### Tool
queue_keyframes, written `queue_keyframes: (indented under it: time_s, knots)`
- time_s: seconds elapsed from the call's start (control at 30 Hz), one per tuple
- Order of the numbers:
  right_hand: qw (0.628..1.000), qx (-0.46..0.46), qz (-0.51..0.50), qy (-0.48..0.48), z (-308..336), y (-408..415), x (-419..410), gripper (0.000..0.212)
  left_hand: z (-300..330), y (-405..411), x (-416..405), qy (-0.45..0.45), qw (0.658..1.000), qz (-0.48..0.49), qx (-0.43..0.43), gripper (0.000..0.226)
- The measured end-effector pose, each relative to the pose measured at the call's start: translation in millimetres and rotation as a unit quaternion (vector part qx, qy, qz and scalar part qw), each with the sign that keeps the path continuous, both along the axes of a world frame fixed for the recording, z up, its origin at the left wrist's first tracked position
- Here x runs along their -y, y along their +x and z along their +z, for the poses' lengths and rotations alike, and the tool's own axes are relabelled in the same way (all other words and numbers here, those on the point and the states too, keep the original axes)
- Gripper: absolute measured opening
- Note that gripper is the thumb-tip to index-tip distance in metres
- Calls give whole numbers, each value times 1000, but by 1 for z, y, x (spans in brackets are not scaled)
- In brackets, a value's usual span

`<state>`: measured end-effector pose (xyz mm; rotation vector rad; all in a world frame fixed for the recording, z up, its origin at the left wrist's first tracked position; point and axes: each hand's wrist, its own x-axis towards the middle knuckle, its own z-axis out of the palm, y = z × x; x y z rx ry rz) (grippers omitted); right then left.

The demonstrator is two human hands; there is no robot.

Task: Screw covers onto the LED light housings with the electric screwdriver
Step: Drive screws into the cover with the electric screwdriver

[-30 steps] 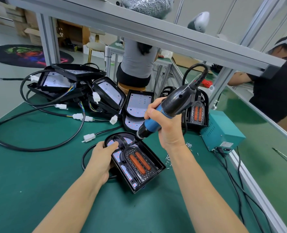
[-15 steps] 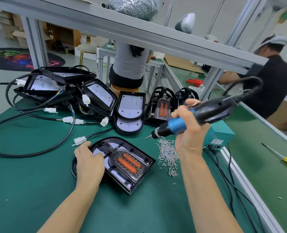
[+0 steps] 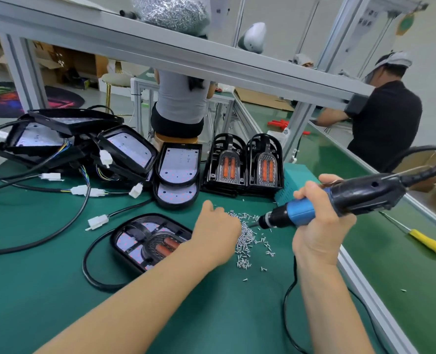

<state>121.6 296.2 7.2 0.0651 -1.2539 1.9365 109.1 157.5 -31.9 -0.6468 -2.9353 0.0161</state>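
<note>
A black LED housing (image 3: 135, 241) with its cover and orange lenses lies flat on the green mat, partly hidden by my left forearm. My left hand (image 3: 215, 233) reaches across it into the pile of small silver screws (image 3: 247, 238); its fingertips are hidden among them. My right hand (image 3: 319, 226) grips the blue-and-black electric screwdriver (image 3: 339, 200), held nearly level, its bit pointing left just above the screw pile. Two stacks of spare covers (image 3: 245, 167) stand behind the screws.
Open housings with white LED boards (image 3: 177, 172) and cables with white connectors (image 3: 98, 222) crowd the back left. A teal power box (image 3: 292, 180) sits behind the screwdriver. A yellow-handled screwdriver (image 3: 426, 241) lies on the neighbouring bench. Two people work beyond the metal frame.
My left hand left the housing's left edge and moved right to the screws. The right hand lifted the screwdriver off the cover and swung it right, nearly level.
</note>
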Motion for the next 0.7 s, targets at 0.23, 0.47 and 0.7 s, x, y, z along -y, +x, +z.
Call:
queue_keyframes:
  time_s: [0.23, 0.47, 0.7]
  knots:
    - [1000, -1, -9, 0, 1, 6, -12, 20, -30, -8, -13, -48, 998, 29, 23, 33]
    - [1000, 9, -7, 3, -1, 10, -16, 21, -36, -3, -14, -44, 998, 28, 20, 33]
    - [999, 9, 16, -28, 3, 13, -15, 20, -30, 2, -14, 2, 999, 10, 47, 24]
